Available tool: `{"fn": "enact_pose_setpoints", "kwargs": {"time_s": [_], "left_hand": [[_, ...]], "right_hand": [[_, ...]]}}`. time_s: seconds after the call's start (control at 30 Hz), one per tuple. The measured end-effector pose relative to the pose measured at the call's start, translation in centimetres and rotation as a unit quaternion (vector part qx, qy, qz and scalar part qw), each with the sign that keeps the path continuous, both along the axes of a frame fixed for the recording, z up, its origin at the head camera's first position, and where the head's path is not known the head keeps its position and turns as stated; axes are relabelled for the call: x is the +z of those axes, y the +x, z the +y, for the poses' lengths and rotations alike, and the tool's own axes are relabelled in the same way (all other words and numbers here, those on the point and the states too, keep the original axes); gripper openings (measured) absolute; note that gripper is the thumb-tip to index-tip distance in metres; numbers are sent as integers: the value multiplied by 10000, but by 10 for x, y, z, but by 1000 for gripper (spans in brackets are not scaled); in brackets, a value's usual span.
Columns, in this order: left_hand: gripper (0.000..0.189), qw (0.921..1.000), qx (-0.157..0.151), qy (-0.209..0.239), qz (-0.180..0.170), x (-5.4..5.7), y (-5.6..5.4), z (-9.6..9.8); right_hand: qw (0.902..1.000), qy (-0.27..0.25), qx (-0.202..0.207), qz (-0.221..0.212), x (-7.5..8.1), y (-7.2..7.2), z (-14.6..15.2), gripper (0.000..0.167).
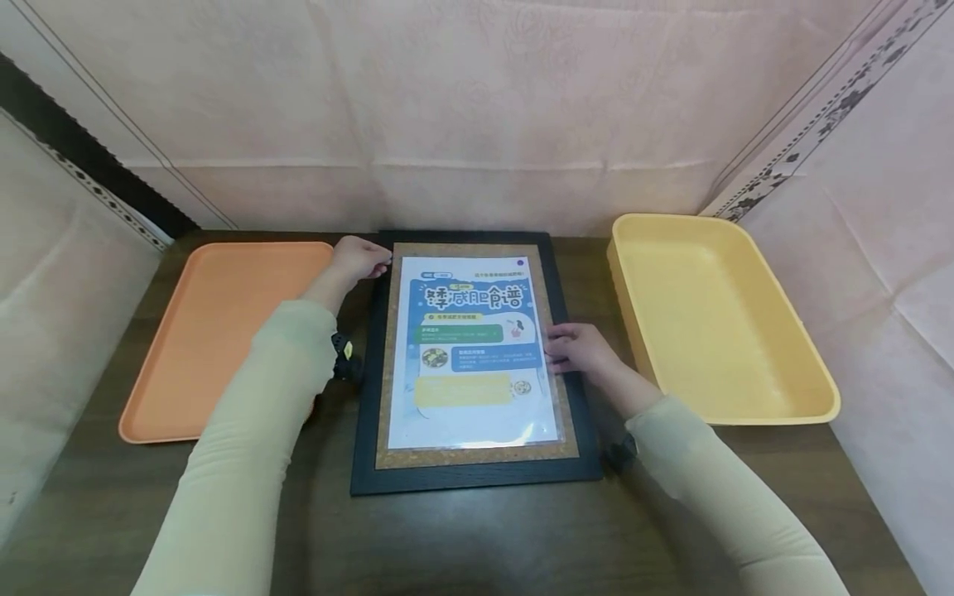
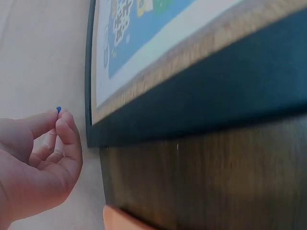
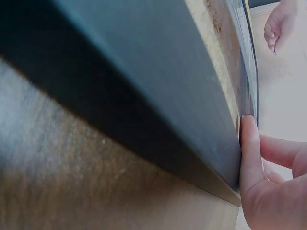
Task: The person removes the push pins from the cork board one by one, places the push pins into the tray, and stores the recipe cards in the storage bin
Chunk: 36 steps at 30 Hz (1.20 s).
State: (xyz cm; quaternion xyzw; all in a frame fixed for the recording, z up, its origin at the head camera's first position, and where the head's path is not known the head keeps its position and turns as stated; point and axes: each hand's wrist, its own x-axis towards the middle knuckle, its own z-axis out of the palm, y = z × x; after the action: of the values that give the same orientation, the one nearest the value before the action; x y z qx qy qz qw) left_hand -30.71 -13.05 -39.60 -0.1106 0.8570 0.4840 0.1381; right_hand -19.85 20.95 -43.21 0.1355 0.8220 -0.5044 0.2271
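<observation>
A cork board (image 1: pixel 477 456) in a dark frame lies on the table with a printed sheet (image 1: pixel 455 424) on it, glossy and mostly blue with Chinese text. Near the board's upper left corner, my left hand (image 1: pixel 359 259) pinches a small blue pushpin (image 2: pixel 58 109) between thumb and forefinger, most of it hidden by the fingertips. The fingertips overlap the frame's left side in the head view. My right hand (image 1: pixel 585 354) rests its extended fingers on the right edge of the sheet and cork, about halfway down.
An orange tray (image 1: pixel 216 331) lies to the left, partly under my left arm in view. On the right stands a deeper yellow bin (image 1: pixel 745 331). The brown table (image 1: pixel 447 538) meets pale cloth walls (image 1: pixel 484 99) at the back and sides.
</observation>
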Motion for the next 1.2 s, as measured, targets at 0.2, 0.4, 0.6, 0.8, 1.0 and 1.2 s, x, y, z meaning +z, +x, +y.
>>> {"fn": "enact_pose_setpoints", "kwargs": {"time_s": [0.2, 0.4, 0.6, 0.8, 1.0, 1.2], "left_hand": [[34, 9999, -38, -20, 140, 8, 7, -22], [35, 9997, -12, 100, 203, 12, 13, -48], [29, 9997, 172, 34, 177, 11, 20, -78], [30, 9986, 357, -384, -15, 7, 29, -107], [30, 9966, 254, -703, -331, 4, 40, -128], [30, 9961, 187, -748, -438, -2, 48, -141]], "right_hand": [[10000, 14, 56, -25, 1, 0, 2, 44], [9999, 3, 122, -35, 0, 1, 1, 45], [9998, 11, 187, 10, -1, 2, 3, 47], [9997, 58, 248, 42, -1, 3, 4, 48], [9997, 8, 249, 29, 1, 4, 5, 47], [9996, 22, 267, 41, 2, 4, 4, 48]]}}
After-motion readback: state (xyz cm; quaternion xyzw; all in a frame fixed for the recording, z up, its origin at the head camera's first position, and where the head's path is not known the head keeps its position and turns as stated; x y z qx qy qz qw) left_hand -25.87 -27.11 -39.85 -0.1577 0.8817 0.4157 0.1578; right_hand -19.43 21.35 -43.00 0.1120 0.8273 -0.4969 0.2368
